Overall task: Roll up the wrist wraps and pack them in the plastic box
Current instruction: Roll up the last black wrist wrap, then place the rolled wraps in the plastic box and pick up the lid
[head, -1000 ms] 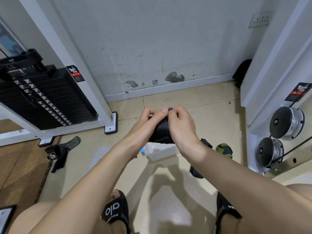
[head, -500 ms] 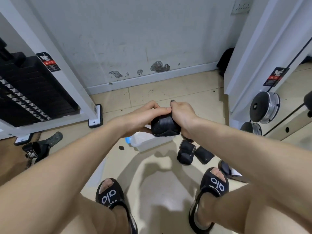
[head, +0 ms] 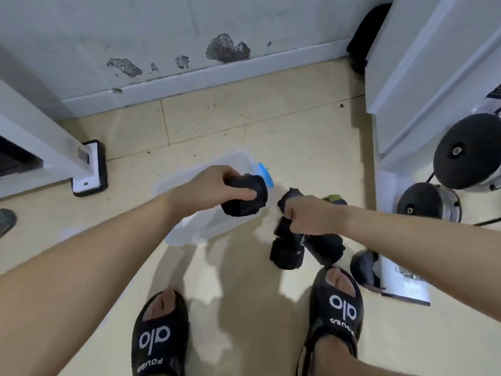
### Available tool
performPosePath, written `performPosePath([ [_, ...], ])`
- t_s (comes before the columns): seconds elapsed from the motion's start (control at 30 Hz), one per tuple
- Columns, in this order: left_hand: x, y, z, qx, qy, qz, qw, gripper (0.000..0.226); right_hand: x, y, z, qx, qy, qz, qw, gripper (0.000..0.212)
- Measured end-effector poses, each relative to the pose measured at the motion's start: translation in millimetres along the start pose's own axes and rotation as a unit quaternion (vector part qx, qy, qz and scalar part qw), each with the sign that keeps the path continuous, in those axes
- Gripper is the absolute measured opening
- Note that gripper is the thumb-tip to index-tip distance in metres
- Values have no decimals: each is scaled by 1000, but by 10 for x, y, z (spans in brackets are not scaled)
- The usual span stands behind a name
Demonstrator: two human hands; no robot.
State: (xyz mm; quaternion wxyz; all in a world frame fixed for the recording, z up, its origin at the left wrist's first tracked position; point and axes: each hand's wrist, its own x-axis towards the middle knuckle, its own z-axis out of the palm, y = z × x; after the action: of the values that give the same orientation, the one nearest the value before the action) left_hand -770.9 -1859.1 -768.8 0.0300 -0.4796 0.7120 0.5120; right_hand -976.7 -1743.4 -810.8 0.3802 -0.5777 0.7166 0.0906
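Glossy beige tiled floor [head: 244,126] across the middle. Scuffed pale grey wall [head: 135,28] with dark chipped patches along the top, white skirting board [head: 217,74] below. White metal machine frame [head: 423,63] at upper right.

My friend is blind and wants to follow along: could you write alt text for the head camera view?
A person's left hand holds a rolled black wrist wrap above a clear plastic box on a tiled floor. The right hand reaches into a pile of black wraps beside it, near the person's black sandals.
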Motion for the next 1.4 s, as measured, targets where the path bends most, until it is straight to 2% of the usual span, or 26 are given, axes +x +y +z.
performPosePath([
  [0.07,167,-215,66,0,4,-10,1000,39,122,62,470,-103,-58,-37,992,28],
  [0.13,269,-394,127,-13,11,-10,1000,44,254,114,924,-190,-48,-42,980,47],
  [0.23,363,-587,170,-47,17,-10,999,41,409,136,1373,-255,12,5,967,68],
  [0.3,413,-669,137,-67,18,-12,997,38,504,163,1531,-268,82,-2,960,68],
  [0.37,434,-715,78,-89,15,-17,996,40,589,258,1630,-263,139,-21,955,59],
  [0.43,449,-774,10,-108,26,-14,994,46,609,295,1609,-261,119,-18,958,61],
  [0.5,447,-848,-91,-92,45,-12,995,43,547,252,1469,-233,79,-35,969,57],
  [0.6,410,-984,-279,-4,92,-9,996,37,452,260,1115,-143,45,-64,987,34],
  [0.67,373,-1092,-392,61,104,-5,993,39,377,244,763,-98,28,-81,991,37],
  [0.73,369,-1176,-454,136,99,-4,986,43,280,160,309,-69,63,-102,990,42],
  [0.8,399,-1250,-472,213,102,1,972,45,271,-51,-143,-27,100,-131,986,36],
  [0.9,509,-1360,-365,274,116,44,954,39,595,-472,-482,-13,165,-198,966,40],
  [0.97,616,-1438,-239,314,128,67,938,40,976,-710,-398,-65,187,-230,953,42],
  [1.03,748,-1529,-142,397,135,71,905,42,1365,-855,-182,-166,179,-244,939,42],
  [1.1,891,-1633,-80,480,129,59,865,44,1671,-928,21,-263,153,-235,923,37],
  [1.17,1008,-1774,-28,514,135,67,844,48,1896,-936,178,-322,135,-213,913,38],
  [1.27,1079,-1983,-7,562,149,74,810,57,2116,-867,330,-345,126,-170,915,42],
  [1.4,1181,-1948,-23,617,157,62,769,50,2232,-783,419,-343,162,-147,914,44],
])
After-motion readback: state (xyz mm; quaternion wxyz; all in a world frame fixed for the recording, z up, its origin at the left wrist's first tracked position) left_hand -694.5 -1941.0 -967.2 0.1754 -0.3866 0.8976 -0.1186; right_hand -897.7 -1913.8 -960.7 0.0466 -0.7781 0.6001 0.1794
